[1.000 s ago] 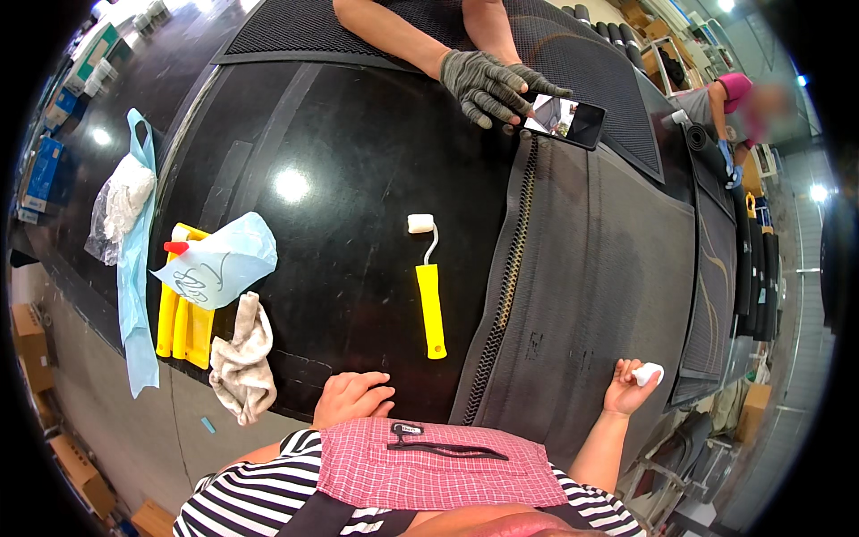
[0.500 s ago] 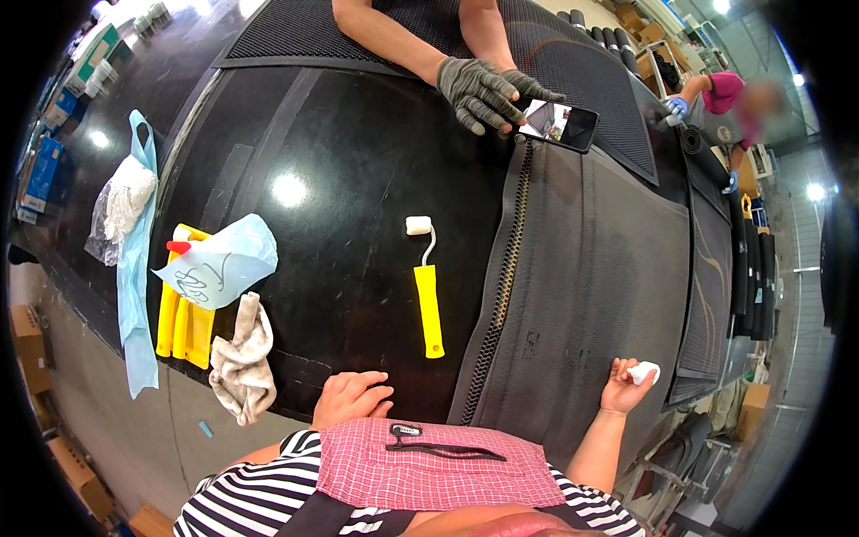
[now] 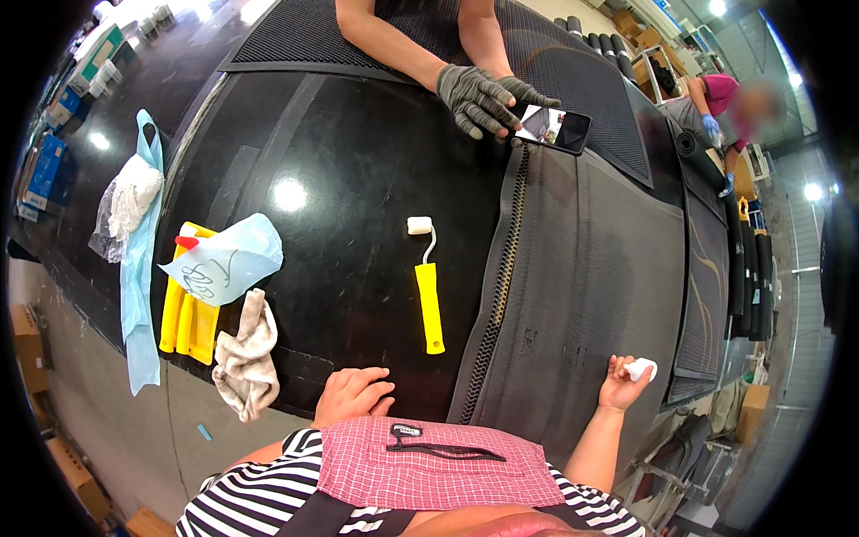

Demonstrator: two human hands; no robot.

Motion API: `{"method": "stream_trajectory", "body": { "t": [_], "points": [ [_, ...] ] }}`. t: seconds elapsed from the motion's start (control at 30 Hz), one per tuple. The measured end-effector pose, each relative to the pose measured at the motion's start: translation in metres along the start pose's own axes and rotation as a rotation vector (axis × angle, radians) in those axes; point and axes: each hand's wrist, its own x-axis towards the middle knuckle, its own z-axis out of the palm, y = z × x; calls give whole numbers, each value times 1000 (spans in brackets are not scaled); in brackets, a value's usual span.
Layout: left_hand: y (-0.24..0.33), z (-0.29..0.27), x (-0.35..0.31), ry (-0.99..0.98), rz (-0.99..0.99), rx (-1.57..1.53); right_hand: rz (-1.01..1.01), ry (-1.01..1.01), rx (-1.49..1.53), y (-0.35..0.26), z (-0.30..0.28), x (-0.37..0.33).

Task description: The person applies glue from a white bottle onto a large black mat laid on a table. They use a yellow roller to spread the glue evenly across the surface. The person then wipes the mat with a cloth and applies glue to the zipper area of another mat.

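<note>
My left hand (image 3: pixel 353 396) lies palm down at the near edge of the black table (image 3: pixel 340 242), its fingers stretched out and holding nothing. Over the right part of a dark grey rubber sheet (image 3: pixel 595 259), my right hand (image 3: pixel 617 387) is closed on a small white wad (image 3: pixel 640 369); whether it is cloth or paper I cannot tell. Between my hands and farther away lies a small paint roller (image 3: pixel 429 304) with a yellow handle and a white head. A beige rag (image 3: pixel 246 362) hangs over the near table edge, left of my left hand.
At left, a yellow tray (image 3: pixel 195 331) lies partly under a light blue sheet (image 3: pixel 228 268), near a blue plastic strip (image 3: pixel 139 313) and a clear bag (image 3: pixel 125 210). Across the table, another person's grey-gloved hands (image 3: pixel 479 98) touch a phone (image 3: pixel 555 128). A co-worker (image 3: pixel 716 94) stands far right.
My two hands stay in place. At far right, the co-worker's blue-gloved hand has moved away from the table toward their body. The view has shifted slightly.
</note>
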Motion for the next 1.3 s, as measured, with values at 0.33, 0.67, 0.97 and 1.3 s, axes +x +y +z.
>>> {"method": "stream_trajectory", "body": {
  "t": [0.33,0.67,0.97,1.3],
  "points": [
    [-4,2,-3,15,33,12,-3,-7,17,1,-4,0],
    [-2,2,-5,43,62,16,15,55,51,-2,0,-2],
    [-3,7,-6,137,140,7,17,-29,115,6,-21,4],
    [-3,13,-12,231,167,19,-2,-26,167,12,-22,8]
  ]
}}
